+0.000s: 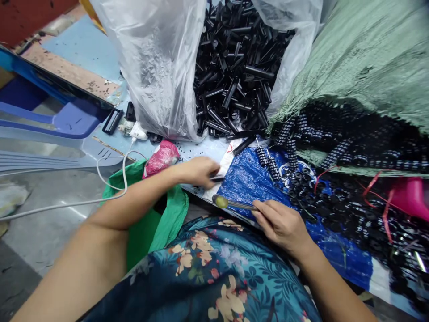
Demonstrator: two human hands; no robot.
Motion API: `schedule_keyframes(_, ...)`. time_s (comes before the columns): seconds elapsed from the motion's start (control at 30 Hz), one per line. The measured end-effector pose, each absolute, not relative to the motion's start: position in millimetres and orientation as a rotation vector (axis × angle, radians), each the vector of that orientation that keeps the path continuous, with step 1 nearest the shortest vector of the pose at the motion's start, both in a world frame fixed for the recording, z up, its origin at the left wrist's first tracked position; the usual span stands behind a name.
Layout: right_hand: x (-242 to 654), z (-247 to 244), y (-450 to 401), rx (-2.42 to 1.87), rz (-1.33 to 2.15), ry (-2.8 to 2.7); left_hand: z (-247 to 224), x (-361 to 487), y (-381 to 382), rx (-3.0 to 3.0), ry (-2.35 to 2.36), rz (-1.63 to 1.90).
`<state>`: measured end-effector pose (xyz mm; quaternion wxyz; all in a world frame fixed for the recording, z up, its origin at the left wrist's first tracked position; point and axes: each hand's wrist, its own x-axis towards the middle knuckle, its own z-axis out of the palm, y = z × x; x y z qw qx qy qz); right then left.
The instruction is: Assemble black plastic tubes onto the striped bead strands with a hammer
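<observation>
Near centre, right grip holds closed on slim rod, probably light, stiff, best taken by shaft; left grip, I cannot tell.

This was a small workshop, seemingly for piecework by hand. Black plastic tubes filled a clear plastic bag on a light-blue worktop, which was littered with dark specks. A pale green woven sack lay open over white-flecked black cylinders, and small black parts spread in bulk across a blue plastic sheet. A metal rod was in use in the right hand. Plastic chairs stood alongside on a bare grey floor.
</observation>
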<state>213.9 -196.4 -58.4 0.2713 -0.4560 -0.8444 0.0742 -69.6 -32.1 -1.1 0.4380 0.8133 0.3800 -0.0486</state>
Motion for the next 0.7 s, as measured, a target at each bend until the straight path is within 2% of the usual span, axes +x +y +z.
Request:
schedule_keyframes(0.07,228,-60,-202,-1.25,0.153,-2.219,21,-108,-26,1.825,0.762,-0.413)
schedule_keyframes(0.13,237,-64,-205,-1.347,0.063,-2.198,36,-133,-21,1.718,0.78,-0.466)
schedule_keyframes(0.23,239,-66,-201,-1.459,0.096,-2.199,35,-119,-21,1.822,0.921,-0.161)
schedule_keyframes(0.37,242,-61,-172,-1.541,0.087,-1.997,4,-34,-15,2.115,1.234,0.335)
schedule_keyframes(0.5,260,-60,-127,-1.888,-0.19,-1.702,-24,31,7,2.288,1.456,0.181)
schedule_keyframes(0.6,272,-62,-101,-2.056,-0.119,-1.759,-34,40,19,2.304,1.459,0.063)
schedule_keyframes(0.7,280,-60,-98,-2.052,-0.037,-1.758,-36,28,18,2.218,1.453,0.179)
